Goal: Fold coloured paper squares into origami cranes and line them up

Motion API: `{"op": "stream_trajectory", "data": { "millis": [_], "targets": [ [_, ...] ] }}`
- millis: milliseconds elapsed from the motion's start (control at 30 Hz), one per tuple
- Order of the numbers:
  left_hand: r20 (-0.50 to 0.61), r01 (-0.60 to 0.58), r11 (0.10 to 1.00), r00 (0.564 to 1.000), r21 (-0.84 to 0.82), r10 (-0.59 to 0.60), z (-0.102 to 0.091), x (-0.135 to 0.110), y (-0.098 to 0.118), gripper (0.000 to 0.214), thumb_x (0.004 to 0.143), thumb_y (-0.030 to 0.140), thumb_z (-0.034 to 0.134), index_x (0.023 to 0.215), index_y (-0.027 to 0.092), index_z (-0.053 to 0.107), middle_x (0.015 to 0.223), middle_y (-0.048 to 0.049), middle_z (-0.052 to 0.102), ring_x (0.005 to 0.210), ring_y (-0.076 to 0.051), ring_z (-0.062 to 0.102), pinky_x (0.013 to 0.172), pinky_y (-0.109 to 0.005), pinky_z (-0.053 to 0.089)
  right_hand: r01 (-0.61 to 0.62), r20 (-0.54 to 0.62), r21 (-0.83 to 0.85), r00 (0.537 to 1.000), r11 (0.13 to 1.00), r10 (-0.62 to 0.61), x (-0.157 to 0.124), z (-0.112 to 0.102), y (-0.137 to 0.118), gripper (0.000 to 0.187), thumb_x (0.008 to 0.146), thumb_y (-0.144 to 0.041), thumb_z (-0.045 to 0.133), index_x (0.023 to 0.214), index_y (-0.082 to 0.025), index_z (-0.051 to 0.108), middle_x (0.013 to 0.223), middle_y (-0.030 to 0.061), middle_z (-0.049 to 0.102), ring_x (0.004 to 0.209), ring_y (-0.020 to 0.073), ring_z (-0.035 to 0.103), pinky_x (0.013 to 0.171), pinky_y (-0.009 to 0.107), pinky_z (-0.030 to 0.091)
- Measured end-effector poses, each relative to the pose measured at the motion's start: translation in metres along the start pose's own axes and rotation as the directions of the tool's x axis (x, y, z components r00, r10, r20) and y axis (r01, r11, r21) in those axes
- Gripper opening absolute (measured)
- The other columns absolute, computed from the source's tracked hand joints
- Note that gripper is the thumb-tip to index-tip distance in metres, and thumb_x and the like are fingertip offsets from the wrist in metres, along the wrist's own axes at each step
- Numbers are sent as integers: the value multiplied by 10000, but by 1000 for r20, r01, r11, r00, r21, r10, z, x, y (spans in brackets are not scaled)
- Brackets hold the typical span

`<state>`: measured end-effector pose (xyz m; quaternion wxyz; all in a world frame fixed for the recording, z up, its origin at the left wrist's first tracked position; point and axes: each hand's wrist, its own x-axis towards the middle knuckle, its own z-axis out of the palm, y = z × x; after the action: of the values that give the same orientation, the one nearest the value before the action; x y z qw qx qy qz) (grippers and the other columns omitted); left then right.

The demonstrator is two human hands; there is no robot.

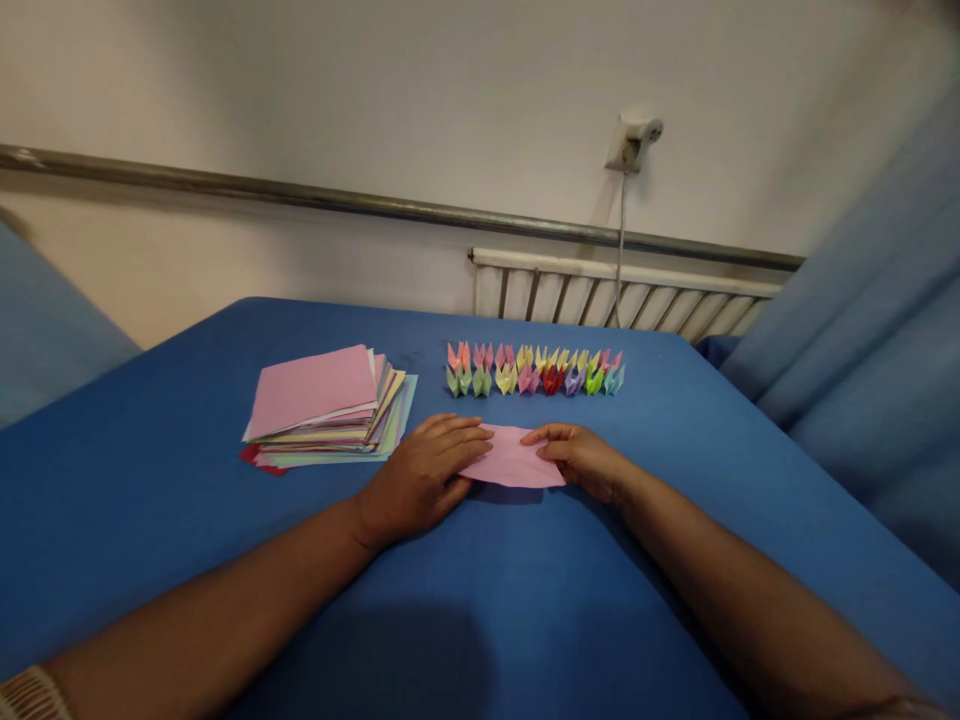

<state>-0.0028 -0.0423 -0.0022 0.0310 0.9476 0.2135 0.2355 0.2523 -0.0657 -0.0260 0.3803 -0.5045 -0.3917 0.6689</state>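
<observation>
A folded pink paper (pixel 512 460) lies on the blue table (pixel 525 600) between my hands. My left hand (pixel 424 474) rests flat on the paper's left end, fingers stretched out and pressing down. My right hand (pixel 581 456) holds the paper's right end, its fingers curled onto the edge. A stack of coloured paper sheets (pixel 324 406), pink on top, lies to the left of my left hand. Beyond the paper stand two rows of small folded paper figures (pixel 534 369) in several colours.
The table ends at a white wall with a metal rail (pixel 300 194), a radiator (pixel 615 295) and a plugged socket (pixel 632 141). Blue fabric (pixel 877 330) hangs at the right, and another blue surface (pixel 45 330) shows at the left.
</observation>
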Motion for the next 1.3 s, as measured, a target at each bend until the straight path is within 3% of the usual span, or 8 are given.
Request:
{"op": "stream_trajectory", "data": {
  "millis": [300, 433, 633, 800, 1000, 1100, 1200, 1300],
  "targets": [
    [170, 37, 990, 985, -139, -13, 12, 0, -11, 359, 789, 145, 565, 1139, 218, 606, 1121, -65, 673, 1113, -235, 572, 994, -427, 389, 26, -39, -429, 998, 903, -48, 3, -9, -3, 313, 675, -61, 474, 914, -164, 649, 547, -41, 545, 427, 91, 487, 459, 228, 430],
    [145, 76, 978, 988, -195, -47, 17, 2, -11, 280, 804, 141, 551, 1062, 206, 637, 1082, -61, 683, 1059, -207, 598, 988, -404, 402, 272, 134, -767, 954, 581, -269, -10, -25, -9, 533, 616, 14, 508, 1080, -212, 640, 1085, 69, 604, 920, 177, 609, 816, 325, 492],
    [40, 186, 948, 983, -257, -182, 23, 3, -12, 168, 857, 221, 533, 931, 199, 682, 1025, -56, 690, 1054, -198, 585, 982, -390, 420, 387, 314, -876, 911, 288, -266, -25, -20, -8, 736, 597, -269, 808, 1269, -274, 506, 1496, 110, 192, 1344, 314, 299, 1055, 478, 312],
    [99, 380, 903, 925, -202, -367, 25, 4, -14, 212, 843, 350, 561, 923, 212, 700, 1087, -61, 673, 1104, -233, 558, 989, -396, 414, 391, 242, -878, 861, 277, -448, -3, -6, 8, 205, 831, -320, 623, 1005, -215, 643, 1208, 86, 533, 1145, 224, 480, 988, 408, 371],
    [119, 503, 862, 862, -64, -493, 23, 5, -15, 267, 842, 411, 538, 875, 182, 671, 914, -77, 668, 944, -251, 597, 881, -394, 457, 229, 49, -929, 855, 291, -517, 10, -3, 18, 264, 807, -357, 626, 1002, -178, 629, 1092, 86, 574, 1040, 225, 510, 932, 374, 401],
    [23, 542, 839, 839, 39, -543, 22, 5, -12, 453, 777, 400, 623, 1147, 143, 579, 1129, -128, 622, 1085, -292, 552, 946, -432, 432, 172, -17, -940, 839, 293, -544, 9, -2, 19, 379, 763, -376, 662, 1071, -173, 575, 1072, 88, 562, 1048, 237, 500, 926, 386, 403],
    [-44, 427, 900, 904, 89, -425, 21, 5, -5, 665, 787, 300, 620, 1388, 167, 369, 1474, -137, 360, 1371, -314, 288, 1096, -490, 274, 173, -56, -928, 811, 331, -582, 11, -2, 22, 532, 721, -390, 694, 1167, -167, 509, 1152, 109, 532, 1097, 248, 486, 952, 399, 393],
    [142, 190, 981, 971, 36, -193, 20, 4, 1, 510, 876, 228, 501, 1378, 254, 411, 1498, -59, 360, 1420, -276, 201, 1127, -508, 203, 186, -63, -920, 799, 345, -598, 14, -6, 23, 628, 730, -394, 684, 1265, -161, 451, 1250, 134, 495, 1147, 257, 473, 1001, 416, 361]
  ]
}}
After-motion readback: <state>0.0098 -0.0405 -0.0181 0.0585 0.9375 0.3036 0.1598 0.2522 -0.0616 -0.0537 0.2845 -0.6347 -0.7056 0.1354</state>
